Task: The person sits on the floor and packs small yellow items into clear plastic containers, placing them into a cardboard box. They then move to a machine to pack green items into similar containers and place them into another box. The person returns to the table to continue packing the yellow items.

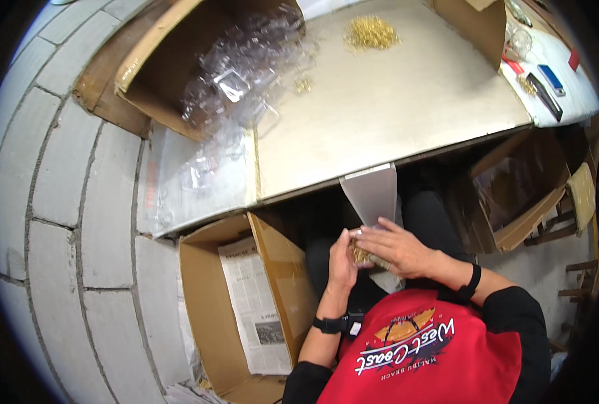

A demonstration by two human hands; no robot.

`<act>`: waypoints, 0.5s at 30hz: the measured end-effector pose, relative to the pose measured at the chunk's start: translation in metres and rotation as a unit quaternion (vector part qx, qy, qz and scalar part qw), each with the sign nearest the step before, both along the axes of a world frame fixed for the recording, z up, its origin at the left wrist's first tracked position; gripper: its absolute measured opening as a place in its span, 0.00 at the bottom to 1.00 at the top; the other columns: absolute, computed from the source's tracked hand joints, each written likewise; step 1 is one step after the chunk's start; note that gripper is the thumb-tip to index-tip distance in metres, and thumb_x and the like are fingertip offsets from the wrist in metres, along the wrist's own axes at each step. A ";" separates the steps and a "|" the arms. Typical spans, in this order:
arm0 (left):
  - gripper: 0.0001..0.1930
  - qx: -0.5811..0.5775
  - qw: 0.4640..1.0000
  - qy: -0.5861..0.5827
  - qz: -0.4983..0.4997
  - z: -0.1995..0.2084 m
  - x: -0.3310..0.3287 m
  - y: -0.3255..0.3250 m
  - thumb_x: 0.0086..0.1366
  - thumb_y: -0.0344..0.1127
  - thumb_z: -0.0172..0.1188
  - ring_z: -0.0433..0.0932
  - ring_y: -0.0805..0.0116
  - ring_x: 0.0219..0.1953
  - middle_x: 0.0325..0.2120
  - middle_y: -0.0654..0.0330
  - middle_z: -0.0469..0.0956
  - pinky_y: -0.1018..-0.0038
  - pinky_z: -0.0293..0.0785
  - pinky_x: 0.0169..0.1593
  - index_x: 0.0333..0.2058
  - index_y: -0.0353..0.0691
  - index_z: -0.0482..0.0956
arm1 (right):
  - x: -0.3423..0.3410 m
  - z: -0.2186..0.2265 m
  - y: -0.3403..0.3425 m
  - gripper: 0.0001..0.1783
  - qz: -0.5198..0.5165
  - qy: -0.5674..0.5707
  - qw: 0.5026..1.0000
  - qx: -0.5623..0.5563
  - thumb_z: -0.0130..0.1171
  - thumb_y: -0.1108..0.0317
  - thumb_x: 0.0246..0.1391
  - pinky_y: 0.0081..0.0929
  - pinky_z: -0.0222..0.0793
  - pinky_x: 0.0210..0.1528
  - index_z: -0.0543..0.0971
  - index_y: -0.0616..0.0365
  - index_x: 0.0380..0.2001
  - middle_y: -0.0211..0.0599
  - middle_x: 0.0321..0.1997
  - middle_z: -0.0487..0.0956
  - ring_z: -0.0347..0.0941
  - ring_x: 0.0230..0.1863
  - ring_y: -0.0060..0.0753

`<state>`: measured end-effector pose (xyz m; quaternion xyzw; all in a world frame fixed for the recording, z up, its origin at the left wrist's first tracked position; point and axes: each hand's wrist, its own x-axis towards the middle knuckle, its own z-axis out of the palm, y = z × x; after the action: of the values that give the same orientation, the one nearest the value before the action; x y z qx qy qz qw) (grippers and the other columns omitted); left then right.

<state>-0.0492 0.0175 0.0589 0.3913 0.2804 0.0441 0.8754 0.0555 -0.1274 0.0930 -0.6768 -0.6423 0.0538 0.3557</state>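
Note:
Above my lap, both hands are round a small clear plastic box [361, 254] with small gold-coloured metal pieces inside. My left hand [342, 261] grips its left side, fingers pointing up. Over its top and right side lies my right hand [404, 250], fingers together and pressed against it, hiding much of the box. Just beyond the hands, a pale grey chute [372, 192] slopes down from the table edge. On the table [326, 141] sit a pile of the same gold pieces [371, 32] and a smaller heap [303, 85].
A cardboard box on its side [158, 60] spills clear plastic boxes [245, 74] at the table's left. Below stands an open carton [205, 296] with newspaper [252, 296]. Another carton [515, 188] is at right. A black-handled tool [545, 96] and a blue item [552, 77] lie at far right.

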 end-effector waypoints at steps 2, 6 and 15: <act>0.20 0.039 0.999 0.015 -0.009 -0.008 -0.002 0.004 0.66 0.47 0.41 0.79 0.68 0.32 0.35 0.57 0.77 0.74 0.79 0.22 0.44 0.37 0.71 | 0.009 0.012 0.009 0.29 -0.012 0.038 0.999 0.020 0.54 0.78 0.39 0.45 0.55 0.61 0.69 0.58 0.50 0.43 0.54 0.69 0.64 0.58 0.40; 0.13 0.030 0.999 0.033 -0.013 -0.029 -0.021 0.020 0.65 0.36 0.47 0.80 0.66 0.31 0.35 0.56 0.77 0.75 0.79 0.23 0.43 0.34 0.72 | 0.069 0.045 0.054 0.20 -0.098 -0.013 0.992 0.076 0.53 0.79 0.38 0.38 0.67 0.48 0.74 0.59 0.41 0.46 0.43 0.75 0.70 0.47 0.47; 0.13 0.005 0.996 0.070 -0.056 -0.093 -0.035 0.024 0.63 0.33 0.52 0.81 0.63 0.32 0.36 0.54 0.77 0.77 0.79 0.26 0.44 0.34 0.71 | 0.258 0.043 0.239 0.14 -0.301 -0.038 0.952 -0.049 0.49 0.72 0.46 0.40 0.66 0.47 0.75 0.65 0.38 0.51 0.41 0.75 0.70 0.45 0.51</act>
<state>-0.0843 0.0413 -0.0344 0.4130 0.3187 -0.0306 0.8526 0.3139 0.1115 0.1359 -0.8569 -0.4181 -0.0498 0.2972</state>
